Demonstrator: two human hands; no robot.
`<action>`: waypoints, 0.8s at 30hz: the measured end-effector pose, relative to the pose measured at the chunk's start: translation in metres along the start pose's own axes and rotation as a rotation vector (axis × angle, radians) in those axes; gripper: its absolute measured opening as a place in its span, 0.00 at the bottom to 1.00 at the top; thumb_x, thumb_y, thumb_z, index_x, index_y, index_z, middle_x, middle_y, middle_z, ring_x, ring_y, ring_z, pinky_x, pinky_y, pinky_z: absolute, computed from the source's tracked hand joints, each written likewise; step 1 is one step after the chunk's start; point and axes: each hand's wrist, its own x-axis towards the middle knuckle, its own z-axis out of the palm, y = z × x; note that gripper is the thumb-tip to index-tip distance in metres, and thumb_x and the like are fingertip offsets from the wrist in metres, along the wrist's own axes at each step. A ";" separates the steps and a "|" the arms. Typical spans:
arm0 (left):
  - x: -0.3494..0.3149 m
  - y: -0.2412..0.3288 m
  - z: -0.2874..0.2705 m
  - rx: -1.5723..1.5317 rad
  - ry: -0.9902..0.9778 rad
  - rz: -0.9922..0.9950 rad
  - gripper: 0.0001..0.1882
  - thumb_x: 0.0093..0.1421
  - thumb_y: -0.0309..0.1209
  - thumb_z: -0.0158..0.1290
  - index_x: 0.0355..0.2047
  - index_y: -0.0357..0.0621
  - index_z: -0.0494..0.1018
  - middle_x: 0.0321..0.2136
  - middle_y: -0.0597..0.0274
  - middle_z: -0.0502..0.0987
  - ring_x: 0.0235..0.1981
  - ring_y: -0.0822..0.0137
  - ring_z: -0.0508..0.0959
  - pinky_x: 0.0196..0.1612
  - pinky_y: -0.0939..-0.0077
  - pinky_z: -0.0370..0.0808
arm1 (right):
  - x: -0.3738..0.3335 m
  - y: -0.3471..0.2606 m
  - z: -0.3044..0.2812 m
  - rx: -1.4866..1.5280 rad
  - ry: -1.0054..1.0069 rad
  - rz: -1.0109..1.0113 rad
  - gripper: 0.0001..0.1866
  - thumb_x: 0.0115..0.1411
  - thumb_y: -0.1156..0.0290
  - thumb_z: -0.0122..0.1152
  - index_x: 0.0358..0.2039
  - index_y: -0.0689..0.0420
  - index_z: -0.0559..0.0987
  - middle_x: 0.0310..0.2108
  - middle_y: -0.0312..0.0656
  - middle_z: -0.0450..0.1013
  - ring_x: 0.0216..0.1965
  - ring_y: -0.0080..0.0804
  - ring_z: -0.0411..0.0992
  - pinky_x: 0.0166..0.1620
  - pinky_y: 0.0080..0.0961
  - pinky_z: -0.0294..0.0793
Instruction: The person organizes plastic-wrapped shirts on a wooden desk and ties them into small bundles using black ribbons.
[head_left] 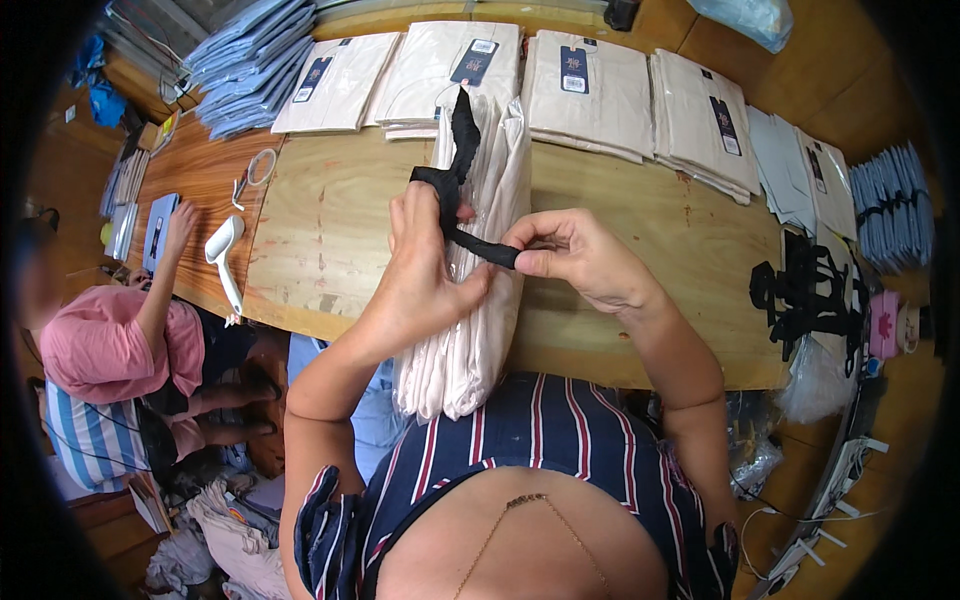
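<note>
A bundle of cream folded garments in clear plastic bags (455,345) stands on edge at the table's front, close against my body. A black cloth strip (466,140) lies over its top, with one loose end pointing away from me. My left hand (418,250) is closed on the strip at the bundle's left side, its thumb lying across the bagged edges. Between thumb and fingers, my right hand (585,262) pinches the strip's other end, stretched to the right. The bundle's underside is hidden.
Flat stacks of tagged cream garments (590,100) line the table's far edge. Blue bagged piles (250,65) stand at the far left. More black strips (800,290) lie at the right. A white handheld tool (225,245) rests at the left, near a seated person in pink (110,345).
</note>
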 end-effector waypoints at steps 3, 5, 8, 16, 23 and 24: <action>-0.001 -0.002 0.005 -0.085 0.031 -0.035 0.28 0.38 0.20 0.54 0.40 0.37 0.54 0.34 0.57 0.57 0.38 0.65 0.59 0.44 0.78 0.57 | -0.001 0.002 0.002 -0.089 0.058 -0.080 0.04 0.47 0.79 0.56 0.26 0.63 0.72 0.27 0.34 0.68 0.30 0.18 0.65 0.36 0.12 0.64; -0.007 -0.007 0.012 -0.394 0.100 -0.081 0.20 0.44 0.23 0.51 0.38 0.36 0.57 0.32 0.59 0.60 0.36 0.67 0.60 0.41 0.79 0.59 | -0.002 0.007 0.005 -0.298 0.155 -0.195 0.03 0.48 0.79 0.55 0.26 0.63 0.72 0.28 0.34 0.68 0.30 0.18 0.65 0.36 0.13 0.64; -0.010 -0.019 0.015 -0.887 0.158 -0.107 0.10 0.52 0.25 0.46 0.35 0.36 0.61 0.29 0.63 0.63 0.33 0.73 0.61 0.38 0.82 0.60 | -0.005 0.008 0.008 -0.269 0.244 -0.139 0.03 0.49 0.79 0.54 0.26 0.63 0.72 0.27 0.33 0.67 0.30 0.19 0.65 0.35 0.14 0.65; -0.004 -0.033 0.025 -1.359 0.250 -0.008 0.08 0.56 0.30 0.44 0.27 0.38 0.66 0.24 0.65 0.66 0.28 0.75 0.64 0.36 0.83 0.61 | 0.022 -0.028 0.008 -0.698 0.290 -0.317 0.09 0.49 0.70 0.55 0.24 0.64 0.71 0.23 0.43 0.68 0.23 0.26 0.66 0.28 0.19 0.64; -0.006 -0.039 0.020 -1.347 0.238 0.024 0.07 0.57 0.29 0.43 0.29 0.38 0.67 0.26 0.65 0.68 0.29 0.75 0.65 0.37 0.82 0.62 | 0.024 -0.027 0.002 -0.502 0.229 -0.342 0.07 0.48 0.74 0.53 0.27 0.63 0.73 0.22 0.43 0.71 0.23 0.24 0.68 0.28 0.19 0.66; -0.008 -0.041 0.018 -1.313 0.234 0.027 0.07 0.57 0.29 0.43 0.29 0.38 0.67 0.27 0.65 0.68 0.30 0.75 0.65 0.38 0.81 0.62 | 0.016 -0.021 -0.008 -0.502 0.199 -0.311 0.06 0.47 0.76 0.53 0.28 0.63 0.74 0.23 0.41 0.71 0.24 0.22 0.68 0.28 0.18 0.67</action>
